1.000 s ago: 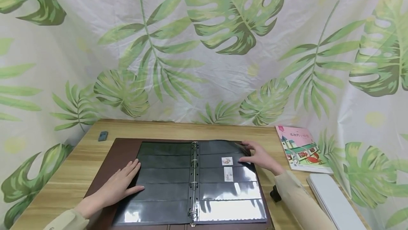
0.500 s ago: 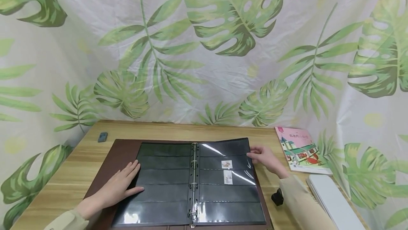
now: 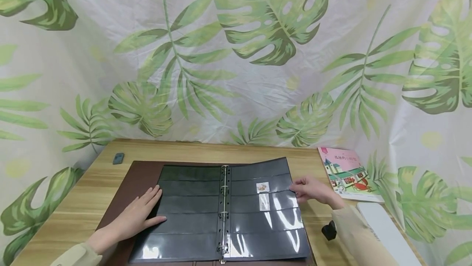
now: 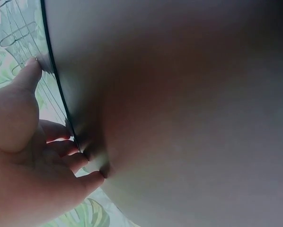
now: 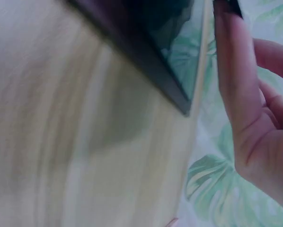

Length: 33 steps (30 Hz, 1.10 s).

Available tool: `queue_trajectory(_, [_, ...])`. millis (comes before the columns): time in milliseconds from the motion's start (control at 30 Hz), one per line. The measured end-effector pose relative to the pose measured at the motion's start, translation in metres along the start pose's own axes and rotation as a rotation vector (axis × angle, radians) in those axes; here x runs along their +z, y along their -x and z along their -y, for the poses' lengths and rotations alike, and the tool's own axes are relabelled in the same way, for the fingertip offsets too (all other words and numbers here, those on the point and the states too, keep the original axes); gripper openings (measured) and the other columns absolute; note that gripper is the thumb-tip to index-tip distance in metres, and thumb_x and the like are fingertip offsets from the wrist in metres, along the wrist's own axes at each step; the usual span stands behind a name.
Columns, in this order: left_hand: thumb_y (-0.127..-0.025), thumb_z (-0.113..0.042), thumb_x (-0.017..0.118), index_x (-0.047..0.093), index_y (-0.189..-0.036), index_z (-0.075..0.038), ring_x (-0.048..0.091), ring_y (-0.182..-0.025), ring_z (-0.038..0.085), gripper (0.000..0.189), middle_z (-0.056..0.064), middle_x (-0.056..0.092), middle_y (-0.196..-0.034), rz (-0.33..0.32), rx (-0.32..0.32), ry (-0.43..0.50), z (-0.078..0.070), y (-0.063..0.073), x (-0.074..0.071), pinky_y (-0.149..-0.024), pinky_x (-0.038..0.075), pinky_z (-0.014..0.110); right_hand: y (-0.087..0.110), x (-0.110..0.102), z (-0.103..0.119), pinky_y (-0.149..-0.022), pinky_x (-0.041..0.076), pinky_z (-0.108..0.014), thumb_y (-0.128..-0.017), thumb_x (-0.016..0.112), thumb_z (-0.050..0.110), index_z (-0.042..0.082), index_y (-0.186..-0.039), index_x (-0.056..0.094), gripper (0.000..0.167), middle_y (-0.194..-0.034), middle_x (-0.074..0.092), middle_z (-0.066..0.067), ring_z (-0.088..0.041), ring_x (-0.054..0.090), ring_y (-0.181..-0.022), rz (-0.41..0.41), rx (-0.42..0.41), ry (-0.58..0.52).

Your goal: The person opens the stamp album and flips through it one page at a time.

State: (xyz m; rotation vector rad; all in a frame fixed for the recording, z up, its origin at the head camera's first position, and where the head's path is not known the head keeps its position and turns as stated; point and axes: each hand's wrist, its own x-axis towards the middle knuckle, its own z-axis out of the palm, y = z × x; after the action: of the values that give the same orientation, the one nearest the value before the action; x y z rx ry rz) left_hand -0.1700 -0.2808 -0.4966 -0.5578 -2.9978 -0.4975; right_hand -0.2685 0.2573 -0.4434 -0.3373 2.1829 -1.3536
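An open album of black pages under two hands

The wooden table (image 3: 88, 186), pale yellow-brown with a lengthwise grain, stands against a white curtain (image 3: 195, 63) of shiny fabric printed with large green leaves. On the table's right part lie a pink picture book (image 3: 350, 173) with a red crab on its cover, a long white flat object with rounded corners (image 3: 387, 233) and a small black object (image 3: 329, 230). Near the far left corner is a small grey-blue object (image 3: 118, 158).

The brown-covered ring album (image 3: 125, 184) lies open at the front middle of the table. A silvery ring spine (image 3: 224, 204) divides the left page (image 3: 191, 206) from the right page (image 3: 250, 221), both black and glossy, with horizontal pocket strips. The right page carries two small pale picture cards (image 3: 263, 187), one below the other, and white reflections; its far outer corner is lifted.

The left hand (image 3: 136, 213), fingers extended, rests at the left page's outer edge, grasping nothing. The right hand (image 3: 312, 191) pinches the right page's outer edge between thumb and curled fingers.
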Motion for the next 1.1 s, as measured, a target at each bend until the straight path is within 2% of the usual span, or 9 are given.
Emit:
queue_trajectory(133, [-0.087,-0.051,0.069,0.046,-0.143,0.009,0.039,-0.138,0.052,0.085,0.032,0.041,-0.151,-0.003,0.0,0.008,0.002,0.0,0.001,-0.101,0.039,0.07,0.003,0.0,0.014,-0.064,0.057,-0.022,-0.099,0.059,0.02,-0.003,-0.087,0.055,0.026,-0.073,0.05,0.005,-0.003,0.053,-0.063,-0.081,-0.011,-0.001])
queue_trajectory(200, [-0.087,-0.051,0.068,0.046,-0.143,0.009,0.038,-0.139,0.052,0.084,0.032,0.04,-0.151,-0.002,-0.003,0.01,0.003,0.0,0.002,-0.101,0.039,0.07,0.004,0.001,0.022,-0.067,0.058,-0.024,-0.1,0.059,0.022,-0.005,-0.099,0.06,0.028,-0.079,0.054,0.005,-0.005,0.056,-0.067,-0.116,-0.022,0.0])
queue_trajectory(233, [-0.087,-0.051,0.069,0.046,-0.143,0.009,0.039,-0.139,0.052,0.085,0.032,0.041,-0.151,-0.002,-0.002,0.007,0.002,0.0,0.002,-0.101,0.039,0.07,0.005,0.002,0.027,-0.067,0.058,-0.024,-0.1,0.059,0.023,-0.003,-0.095,0.06,0.026,-0.079,0.055,0.005,-0.005,0.057,-0.068,-0.125,-0.027,0.003])
queue_trajectory(367, [-0.087,-0.051,0.069,0.046,-0.142,0.009,0.039,-0.138,0.052,0.085,0.032,0.041,-0.151,0.001,-0.005,0.008,0.001,0.001,0.001,-0.101,0.039,0.07,0.007,0.005,0.046,-0.072,0.059,-0.025,-0.101,0.057,0.024,-0.011,-0.117,0.061,0.039,-0.085,0.065,0.007,-0.006,0.063,-0.074,-0.165,-0.054,0.013])
queue_trajectory(467, [-0.087,-0.051,0.069,0.046,-0.143,0.009,0.039,-0.138,0.052,0.085,0.032,0.041,-0.151,0.002,-0.008,0.012,0.001,0.002,0.001,-0.101,0.039,0.07,0.008,0.006,0.061,-0.073,0.06,-0.026,-0.101,0.057,0.024,-0.013,-0.126,0.058,0.045,-0.087,0.07,0.006,-0.006,0.066,-0.077,-0.189,-0.073,0.028])
queue_trajectory(700, [-0.087,-0.051,0.069,0.046,-0.143,0.009,0.039,-0.138,0.052,0.085,0.033,0.04,-0.151,0.004,-0.003,0.013,0.001,0.002,-0.001,-0.1,0.039,0.07,0.013,0.009,0.09,-0.075,0.061,-0.029,-0.101,0.057,0.024,-0.011,-0.126,0.06,0.043,-0.084,0.072,0.007,-0.006,0.068,-0.076,-0.195,-0.134,0.054])
queue_trajectory(900, [-0.086,-0.05,0.07,0.047,-0.142,0.01,0.04,-0.137,0.053,0.085,0.033,0.041,-0.149,0.003,0.004,0.005,-0.001,0.001,-0.002,-0.099,0.04,0.07,0.013,0.008,0.106,-0.076,0.061,-0.026,-0.102,0.055,0.021,-0.013,-0.128,0.058,0.042,-0.083,0.072,0.01,-0.005,0.069,-0.077,-0.186,-0.153,0.006])
queue_trajectory(1100, [-0.086,-0.051,0.07,0.044,-0.143,0.011,0.037,-0.138,0.054,0.088,0.035,0.039,-0.15,0.046,-0.012,0.034,-0.002,-0.004,-0.008,-0.101,0.039,0.069,0.007,0.01,0.121,-0.075,0.059,-0.022,-0.102,0.054,0.021,-0.012,-0.133,0.054,0.045,-0.082,0.063,0.011,-0.001,0.062,-0.076,-0.167,-0.158,-0.013])
